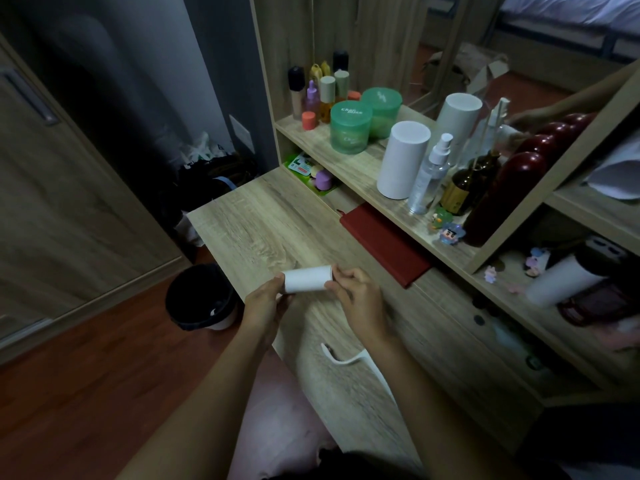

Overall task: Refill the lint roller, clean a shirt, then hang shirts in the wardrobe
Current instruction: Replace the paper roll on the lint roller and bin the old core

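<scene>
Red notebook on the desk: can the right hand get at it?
Probably yes. The red notebook lies just beyond the right hand with only bare desk between, though that hand pinches the white roll.

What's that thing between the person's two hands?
A white roll lies sideways between them: the left hand holds its left end, the right hand pinches its right end, above the wooden desk. The head view shows it.
</scene>
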`<state>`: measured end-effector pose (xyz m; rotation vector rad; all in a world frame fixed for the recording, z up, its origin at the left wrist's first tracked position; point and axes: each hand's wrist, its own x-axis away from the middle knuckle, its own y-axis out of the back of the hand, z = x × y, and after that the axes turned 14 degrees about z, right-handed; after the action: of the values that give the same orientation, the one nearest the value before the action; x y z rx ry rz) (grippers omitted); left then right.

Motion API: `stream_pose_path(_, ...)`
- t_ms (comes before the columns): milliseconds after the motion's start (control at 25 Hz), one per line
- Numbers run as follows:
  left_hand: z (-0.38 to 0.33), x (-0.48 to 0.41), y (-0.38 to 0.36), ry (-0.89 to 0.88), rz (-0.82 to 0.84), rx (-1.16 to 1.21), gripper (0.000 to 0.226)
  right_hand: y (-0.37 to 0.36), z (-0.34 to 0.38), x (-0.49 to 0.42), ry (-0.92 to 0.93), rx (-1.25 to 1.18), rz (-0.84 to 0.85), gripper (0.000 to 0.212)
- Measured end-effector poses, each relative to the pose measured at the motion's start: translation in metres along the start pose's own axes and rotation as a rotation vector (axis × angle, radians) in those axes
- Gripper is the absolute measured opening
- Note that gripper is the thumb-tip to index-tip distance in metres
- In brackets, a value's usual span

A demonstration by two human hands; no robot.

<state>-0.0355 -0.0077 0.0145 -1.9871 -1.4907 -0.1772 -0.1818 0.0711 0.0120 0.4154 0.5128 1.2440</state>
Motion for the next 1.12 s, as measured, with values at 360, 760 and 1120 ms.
stream_pose_path(360,0.012,-0.007,-0.009,0.014,-0.084,-0.083,0.030,0.001,0.001,-0.001,-0.073,-0.071,0.001,0.029)
stream_pose_path(760,0.022,-0.010,-0.032,0.164,-0.094,0.097,0.013,0.003,-0.007,0.012,-0.139,-0.121,0.048,0.031)
stream_pose_path(1120,0.011,-0.005,-0.038,0.180,-0.072,0.133,0.017,-0.013,-0.051,0.070,-0.842,0.350,0.100,0.057)
